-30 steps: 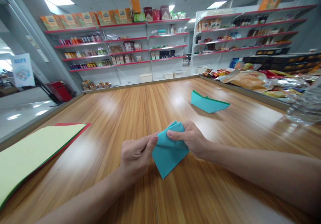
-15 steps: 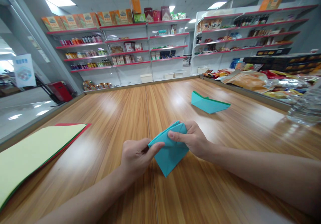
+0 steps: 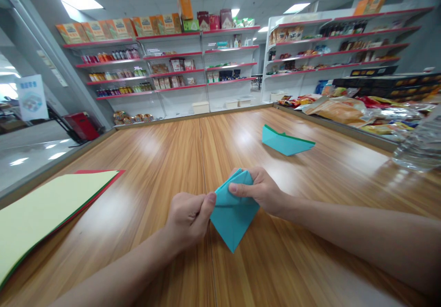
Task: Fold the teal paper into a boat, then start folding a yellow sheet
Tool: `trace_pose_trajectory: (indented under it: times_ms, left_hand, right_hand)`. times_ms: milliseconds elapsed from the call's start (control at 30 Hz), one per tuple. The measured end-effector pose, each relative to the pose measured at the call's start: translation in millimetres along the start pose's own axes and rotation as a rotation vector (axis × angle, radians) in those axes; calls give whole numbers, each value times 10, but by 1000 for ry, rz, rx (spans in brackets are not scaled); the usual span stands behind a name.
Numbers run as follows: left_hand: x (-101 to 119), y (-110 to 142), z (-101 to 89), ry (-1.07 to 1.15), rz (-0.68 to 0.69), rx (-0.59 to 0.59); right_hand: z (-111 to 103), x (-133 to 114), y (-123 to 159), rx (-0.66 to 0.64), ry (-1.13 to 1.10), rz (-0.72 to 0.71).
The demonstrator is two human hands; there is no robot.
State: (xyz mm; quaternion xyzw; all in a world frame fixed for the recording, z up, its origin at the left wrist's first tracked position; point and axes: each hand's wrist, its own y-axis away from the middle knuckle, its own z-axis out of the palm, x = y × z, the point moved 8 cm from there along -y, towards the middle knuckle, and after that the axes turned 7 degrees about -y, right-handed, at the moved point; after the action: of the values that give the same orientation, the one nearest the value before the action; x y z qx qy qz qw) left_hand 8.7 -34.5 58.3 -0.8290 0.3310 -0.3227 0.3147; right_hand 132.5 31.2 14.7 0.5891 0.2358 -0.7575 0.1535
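Observation:
A folded sheet of blue paper [image 3: 233, 222] is held above the wooden table [image 3: 165, 155], its pointed corner hanging downward. My left hand [image 3: 189, 217] is closed on the paper's left edge, thumb on top. On the upper right part, my right hand [image 3: 267, 190] grips it with the thumb across the front and the fingers behind, mostly hidden. Beyond my hands a folded paper boat [image 3: 287, 142], blue with a green rim, rests on the table.
A stack of coloured paper [image 3: 58, 201], pale yellow on top with green and red below, lies at the left. Snack packets [image 3: 347, 109] and a clear plastic bottle [image 3: 420, 146] are on the right. Stocked shelves [image 3: 172, 54] stand behind the table.
My left thumb has drawn back from the paper's face to its left edge. The blue paper has turned slightly, and its lower point has moved down and to the right.

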Motion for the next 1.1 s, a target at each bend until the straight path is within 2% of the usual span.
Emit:
trace_pose_trajectory:
  times_ms: [100, 200, 267, 367, 433, 500, 600, 733, 833, 933, 1100]
  left_hand:
    - [-191, -15, 102, 46, -178, -104]
    - [-353, 9, 189, 149, -335, -186]
    - [-462, 38, 178, 225, -439, -151]
    - [-625, 90, 116, 348, -578, -23]
    - [-683, 112, 142, 454, -631, -17]
    - [-678, 103, 186, 544, -635, -51]
    - [-588, 53, 212, 586, -571, -97]
    - [-474, 3, 208, 413, -464, -166]
    - [-474, -8, 124, 309, -439, -88]
    - [-512, 14, 46, 286, -467, 4]
    - [-466, 26, -2, 254, -412, 39]
  right_hand:
    - [-9, -25, -11, 6, 132, -67]
    - [2, -24, -15, 11, 303, -74]
    - [9, -63, -17, 15, 370, -118]
    - [-45, -143, -27, 76, 393, -198]
    - [-114, -175, -35, 147, 430, -214]
    - [-148, -186, -40, 179, 478, -205]
    - [-92, -164, -36, 123, 546, -170]
    - [77, -124, 3, -17, 629, -188]
    - [49, -132, 15, 40, 536, -226]
    - [-58, -106, 4, 142, 506, -188]
    - [-40, -90, 9, 98, 591, -160]
